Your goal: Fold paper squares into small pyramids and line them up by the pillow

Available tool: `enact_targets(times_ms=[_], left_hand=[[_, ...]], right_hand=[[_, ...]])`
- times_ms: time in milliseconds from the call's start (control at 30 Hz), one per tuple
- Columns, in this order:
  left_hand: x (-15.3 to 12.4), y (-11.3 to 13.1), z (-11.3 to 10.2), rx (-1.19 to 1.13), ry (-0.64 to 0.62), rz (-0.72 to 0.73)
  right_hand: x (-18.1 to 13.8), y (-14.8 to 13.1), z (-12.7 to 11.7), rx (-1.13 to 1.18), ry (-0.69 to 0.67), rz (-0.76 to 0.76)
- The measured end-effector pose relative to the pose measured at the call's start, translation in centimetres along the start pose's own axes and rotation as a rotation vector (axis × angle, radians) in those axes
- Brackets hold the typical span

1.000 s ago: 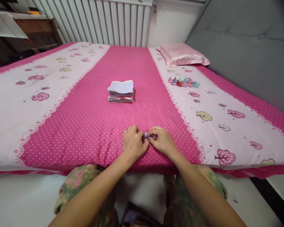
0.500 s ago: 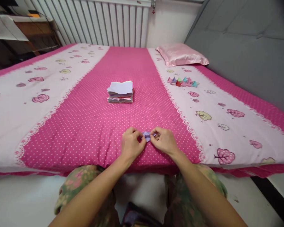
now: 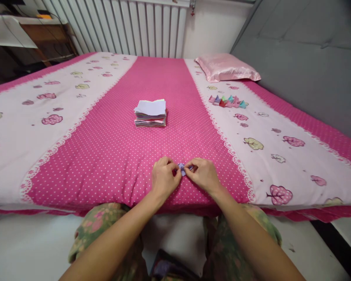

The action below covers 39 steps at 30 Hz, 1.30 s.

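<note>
A small folded purple paper piece (image 3: 181, 169) rests on the pink dotted bedspread (image 3: 111, 156) near the bed's front edge. My left hand (image 3: 163, 178) and my right hand (image 3: 204, 175) meet over it, fingers curled, each pinching one side of the paper. Most of the paper is hidden by my fingertips. Farther up the bed, in the middle, lies a stack of square paper sheets (image 3: 150, 113) with a white sheet on top. A row of several finished folded paper shapes (image 3: 227, 102) in pink, red, green and blue lies at the right.
A pink satin pillow (image 3: 226, 67) lies at the back right by the grey padded headboard (image 3: 304, 58). A white radiator (image 3: 128, 27) stands behind the bed. A wooden shelf (image 3: 26, 35) is at the back left. My knees in flowered trousers (image 3: 99, 226) sit below the bed edge.
My fingers have shifted slightly on the purple paper, closing in over it again after showing more of it half a second ago. Both hands stay in the same spot.
</note>
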<state>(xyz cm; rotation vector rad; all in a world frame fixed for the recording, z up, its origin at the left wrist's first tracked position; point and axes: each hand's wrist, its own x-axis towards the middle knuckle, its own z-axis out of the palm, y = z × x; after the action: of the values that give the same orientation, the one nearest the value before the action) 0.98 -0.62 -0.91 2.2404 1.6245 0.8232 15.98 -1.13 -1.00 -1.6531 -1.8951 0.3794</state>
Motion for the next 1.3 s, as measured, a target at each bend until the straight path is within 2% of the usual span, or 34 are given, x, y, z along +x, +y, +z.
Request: enact_targets(times_ms=[133, 300, 467, 633, 900, 1133, 1300], left_hand=[[0.1, 0.0, 0.0, 0.007, -0.011, 0.013], [0.0, -0.1, 0.0, 0.034, -0.014, 0.026], [-0.1, 0.0, -0.1, 0.196, -0.019, 0.093], [-0.2, 0.4, -0.5, 0.347, -0.025, 0.130], [-0.3, 1.1, -0.9, 0.440, -0.025, 0.125], [0.4, 0.6, -0.4, 0.374, -0.097, 0.034], [1.2, 1.4, -0.6, 0.418, -0.156, 0.021]], right_hand=[[0.0, 0.1, 0.1, 0.036, -0.025, 0.007], [0.2, 0.2, -0.3, -0.020, -0.093, -0.095], [0.4, 0.1, -0.3, -0.125, -0.154, -0.161], [0.6, 0.0, 0.0, -0.172, -0.173, -0.129], [0.4, -0.2, 0.4, -0.148, -0.137, -0.124], [0.1, -0.4, 0.6, -0.158, -0.127, -0.122], [0.1, -0.5, 0.6, -0.189, -0.133, -0.111]])
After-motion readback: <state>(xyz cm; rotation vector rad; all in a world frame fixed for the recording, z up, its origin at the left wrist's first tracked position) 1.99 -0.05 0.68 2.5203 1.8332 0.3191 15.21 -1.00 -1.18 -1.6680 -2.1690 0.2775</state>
